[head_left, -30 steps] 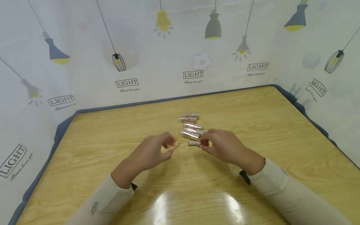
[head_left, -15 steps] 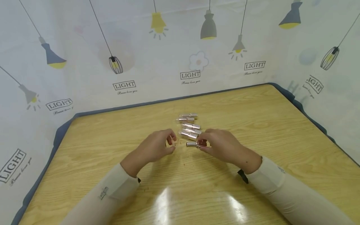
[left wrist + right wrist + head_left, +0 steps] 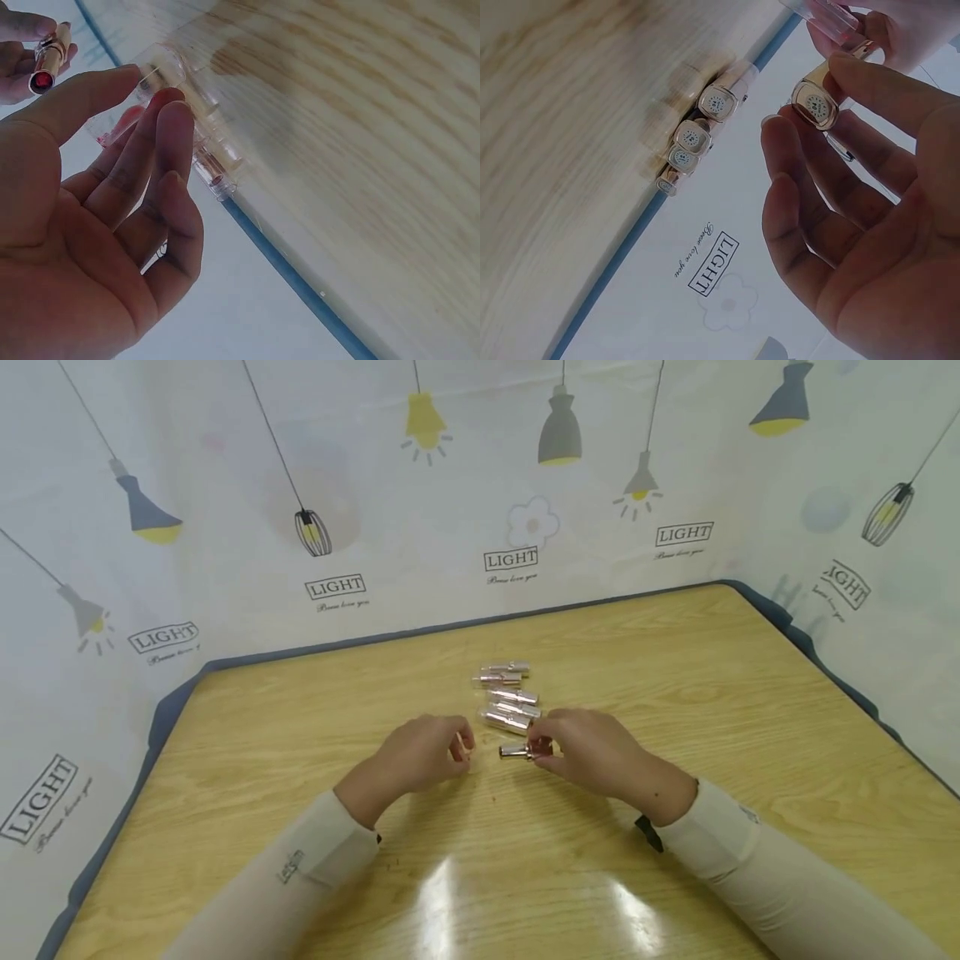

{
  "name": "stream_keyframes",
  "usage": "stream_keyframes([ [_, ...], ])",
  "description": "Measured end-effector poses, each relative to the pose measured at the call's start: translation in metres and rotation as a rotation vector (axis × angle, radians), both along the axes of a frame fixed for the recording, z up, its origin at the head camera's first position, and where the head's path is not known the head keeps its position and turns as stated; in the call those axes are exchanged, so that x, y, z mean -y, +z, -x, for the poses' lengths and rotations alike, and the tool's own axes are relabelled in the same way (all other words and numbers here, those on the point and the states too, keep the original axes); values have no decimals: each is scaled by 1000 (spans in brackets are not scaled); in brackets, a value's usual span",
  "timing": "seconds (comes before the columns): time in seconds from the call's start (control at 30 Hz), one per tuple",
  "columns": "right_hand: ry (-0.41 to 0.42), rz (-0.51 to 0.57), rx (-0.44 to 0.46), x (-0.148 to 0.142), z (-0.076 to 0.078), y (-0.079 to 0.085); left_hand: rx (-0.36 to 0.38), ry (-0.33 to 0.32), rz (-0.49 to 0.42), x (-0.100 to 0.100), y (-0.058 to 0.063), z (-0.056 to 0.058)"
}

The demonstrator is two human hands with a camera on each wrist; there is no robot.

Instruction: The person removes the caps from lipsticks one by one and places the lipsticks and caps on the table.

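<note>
My left hand (image 3: 420, 753) pinches a clear lipstick cap (image 3: 829, 19) between thumb and fingertips. Reddish marks show on the cap in the left wrist view. Opposite it, my right hand (image 3: 592, 752) grips an uncapped lipstick (image 3: 514, 751) by its base, with the shiny rose-gold end pointing left toward the cap. Red shows inside the tube's mouth in the left wrist view. A small gap separates cap and tube. Just beyond the hands lie several capped lipsticks (image 3: 507, 719) in a loose column, their clear caps facing left. The nearest one is close to my right fingertips.
The wooden table (image 3: 300, 710) carries a few tiny dark specks near the left sleeve and a red speck between the hands. A white curtain (image 3: 420, 527) printed with lamps stands behind and at both sides of the table.
My left hand has moved right with the clear cap, narrowing the gap to the lipstick. The right hand keeps its grip and has barely shifted. The view has tilted slightly.
</note>
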State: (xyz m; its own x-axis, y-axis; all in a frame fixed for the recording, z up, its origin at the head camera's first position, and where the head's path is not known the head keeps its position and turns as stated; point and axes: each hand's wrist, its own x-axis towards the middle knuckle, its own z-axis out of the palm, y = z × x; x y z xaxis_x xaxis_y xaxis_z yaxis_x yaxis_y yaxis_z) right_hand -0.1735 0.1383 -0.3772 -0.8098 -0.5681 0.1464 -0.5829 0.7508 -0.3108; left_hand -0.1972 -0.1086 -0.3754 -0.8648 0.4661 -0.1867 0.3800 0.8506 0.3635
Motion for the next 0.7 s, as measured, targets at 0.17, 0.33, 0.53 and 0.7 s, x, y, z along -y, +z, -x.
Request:
stream_keyframes([
  [0.17,15,8,-6,2,2,1,-14,-1,15,2,-1,1],
  [0.33,26,9,-12,4,3,2,-3,3,22,4,-2,3],
  [0.53,8,4,7,3,4,0,6,3,57,8,0,4],
  [0.7,8,11,30,4,5,-2,-12,39,53,22,13,-8],
])
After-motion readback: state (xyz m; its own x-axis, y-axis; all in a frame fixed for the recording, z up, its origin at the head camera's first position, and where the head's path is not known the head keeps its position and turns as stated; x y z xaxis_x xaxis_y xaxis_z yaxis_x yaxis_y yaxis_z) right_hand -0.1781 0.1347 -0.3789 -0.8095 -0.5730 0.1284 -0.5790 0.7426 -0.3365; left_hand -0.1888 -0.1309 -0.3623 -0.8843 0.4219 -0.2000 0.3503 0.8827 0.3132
